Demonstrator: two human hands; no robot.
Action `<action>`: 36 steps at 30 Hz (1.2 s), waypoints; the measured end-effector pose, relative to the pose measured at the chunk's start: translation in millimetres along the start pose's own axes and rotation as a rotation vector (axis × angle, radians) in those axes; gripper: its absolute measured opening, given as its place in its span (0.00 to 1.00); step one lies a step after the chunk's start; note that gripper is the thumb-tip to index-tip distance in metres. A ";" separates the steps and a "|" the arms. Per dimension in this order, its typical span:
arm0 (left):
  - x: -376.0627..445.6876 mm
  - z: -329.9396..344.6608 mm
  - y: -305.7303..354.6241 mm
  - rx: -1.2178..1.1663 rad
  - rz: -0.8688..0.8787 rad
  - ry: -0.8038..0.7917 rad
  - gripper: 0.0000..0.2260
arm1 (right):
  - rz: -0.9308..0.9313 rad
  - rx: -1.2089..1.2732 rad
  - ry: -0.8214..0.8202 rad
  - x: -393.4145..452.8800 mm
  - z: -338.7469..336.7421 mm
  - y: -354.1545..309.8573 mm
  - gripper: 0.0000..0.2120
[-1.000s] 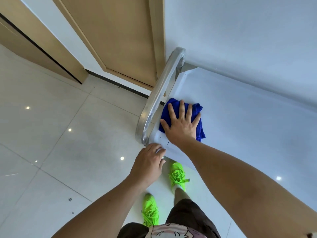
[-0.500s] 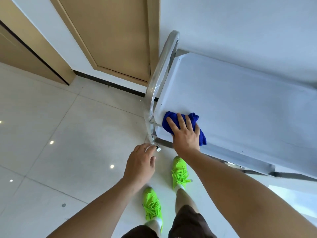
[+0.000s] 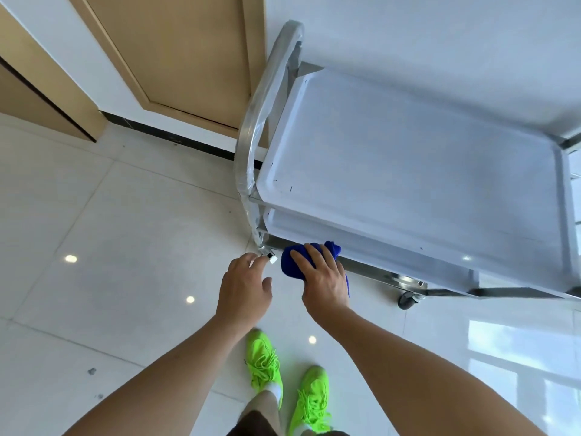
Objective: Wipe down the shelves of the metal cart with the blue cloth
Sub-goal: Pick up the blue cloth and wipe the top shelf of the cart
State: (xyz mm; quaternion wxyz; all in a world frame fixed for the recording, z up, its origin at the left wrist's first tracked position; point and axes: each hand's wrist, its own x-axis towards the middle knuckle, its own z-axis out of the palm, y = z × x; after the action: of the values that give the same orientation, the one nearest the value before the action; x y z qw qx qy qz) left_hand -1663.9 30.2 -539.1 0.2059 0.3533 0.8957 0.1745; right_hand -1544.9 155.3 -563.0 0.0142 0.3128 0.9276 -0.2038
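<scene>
My right hand (image 3: pixel 325 281) has slid off the top shelf (image 3: pixel 408 158), clutching the blue cloth (image 3: pixel 294 262) at frame centre beside the lower shelf (image 3: pixel 361 243). Left hand (image 3: pixel 243 284) hangs loose, empty. Next: wipe underneath.

Right hand (image 3: pixel 325 280) and blue cloth (image 3: pixel 309 259) now off the top shelf (image 3: pixel 408 171), where they lay flat a second ago; cloth bunched under the fingers, down at the cart's near lower edge by the lower shelf (image 3: pixel 361 243). Left hand (image 3: pixel 243 286) lower too, off the handle (image 3: pixel 267 102), near the corner post's foot.
</scene>
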 end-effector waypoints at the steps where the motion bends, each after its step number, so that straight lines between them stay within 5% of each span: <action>1: -0.3 4.1 -2.1 0.005 -0.012 -0.001 0.19 | -0.007 0.002 -0.007 -2.6 4.2 3.1 0.36; 11: -33.4 15.7 -6.1 0.051 -0.157 -0.080 0.19 | -0.050 0.042 0.025 -12.8 -5.6 2.9 0.35; 22: -5.7 -7.5 2.0 0.084 -0.126 -0.042 0.19 | -0.134 0.032 0.328 47.4 -54.7 -23.5 0.36; 29: 32.2 -28.1 1.0 0.037 0.005 0.046 0.19 | 0.024 -0.148 -0.079 126.5 -50.0 -38.1 0.31; 36: 57.0 -43.1 -0.6 0.022 0.089 0.075 0.19 | 0.079 -0.142 -0.033 146.2 -34.2 -43.5 0.30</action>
State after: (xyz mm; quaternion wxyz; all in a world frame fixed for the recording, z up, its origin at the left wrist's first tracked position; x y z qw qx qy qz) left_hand -1723.4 62.7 -516.5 0.1603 0.3881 0.8882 0.1866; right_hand -1684.5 221.2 -538.1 0.0600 0.3440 0.9263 -0.1418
